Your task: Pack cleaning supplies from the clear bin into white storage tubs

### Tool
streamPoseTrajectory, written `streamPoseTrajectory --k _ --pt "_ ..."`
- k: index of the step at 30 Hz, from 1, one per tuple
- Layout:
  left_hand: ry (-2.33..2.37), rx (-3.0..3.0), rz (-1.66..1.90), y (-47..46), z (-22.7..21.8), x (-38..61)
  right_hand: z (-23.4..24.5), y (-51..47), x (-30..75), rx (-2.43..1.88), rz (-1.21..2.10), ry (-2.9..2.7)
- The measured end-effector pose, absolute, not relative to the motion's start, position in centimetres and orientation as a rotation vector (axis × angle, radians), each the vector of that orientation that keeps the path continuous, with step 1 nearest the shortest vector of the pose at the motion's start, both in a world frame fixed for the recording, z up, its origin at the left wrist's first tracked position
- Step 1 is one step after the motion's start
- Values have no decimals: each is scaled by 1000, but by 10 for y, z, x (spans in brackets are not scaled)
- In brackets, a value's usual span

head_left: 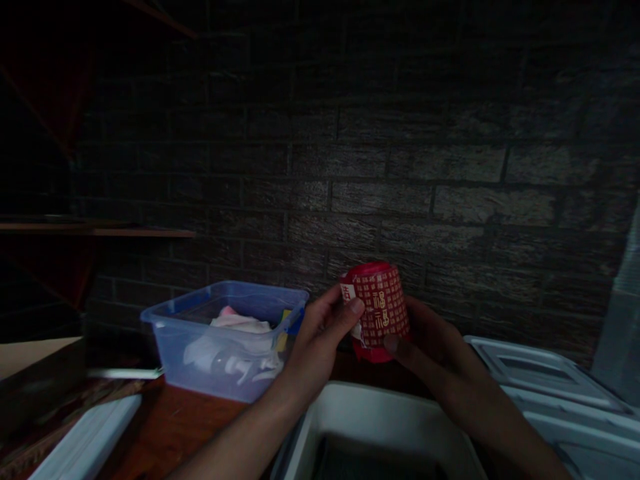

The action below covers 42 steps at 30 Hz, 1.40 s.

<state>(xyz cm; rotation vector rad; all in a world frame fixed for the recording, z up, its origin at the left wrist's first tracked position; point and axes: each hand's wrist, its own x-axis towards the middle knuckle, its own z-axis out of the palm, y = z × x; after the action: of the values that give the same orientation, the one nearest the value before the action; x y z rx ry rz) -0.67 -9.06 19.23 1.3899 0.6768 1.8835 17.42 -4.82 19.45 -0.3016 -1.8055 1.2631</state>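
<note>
Both my hands hold up a small red cup-shaped thing [379, 308] with a gold pattern and characters on it, its wider end down. My left hand [320, 340] grips its left side, thumb across the front. My right hand [425, 340] wraps its right side and base from behind, thumb under the bottom edge. The object hangs above the far edge of a white bin [380, 413] in front of me.
A clear blue plastic tub [225, 333] with white cloths and a bottle stands on the reddish-brown table [175, 420] to the left. Grey plastic lids [550, 380] lie at right. A dark brick wall [380, 153] is behind; shelves [100, 230] are at left.
</note>
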Motion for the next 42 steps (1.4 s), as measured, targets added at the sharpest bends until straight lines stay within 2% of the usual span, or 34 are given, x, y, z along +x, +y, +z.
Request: streamPoseTrajectory --k 5,42 --pt "702 1405 1872 -93 196 -5 197 -49 175 -282 1190 -1843" --pt "472 1333 1832 -90 194 -6 199 -52 177 -321 1366 -1722"
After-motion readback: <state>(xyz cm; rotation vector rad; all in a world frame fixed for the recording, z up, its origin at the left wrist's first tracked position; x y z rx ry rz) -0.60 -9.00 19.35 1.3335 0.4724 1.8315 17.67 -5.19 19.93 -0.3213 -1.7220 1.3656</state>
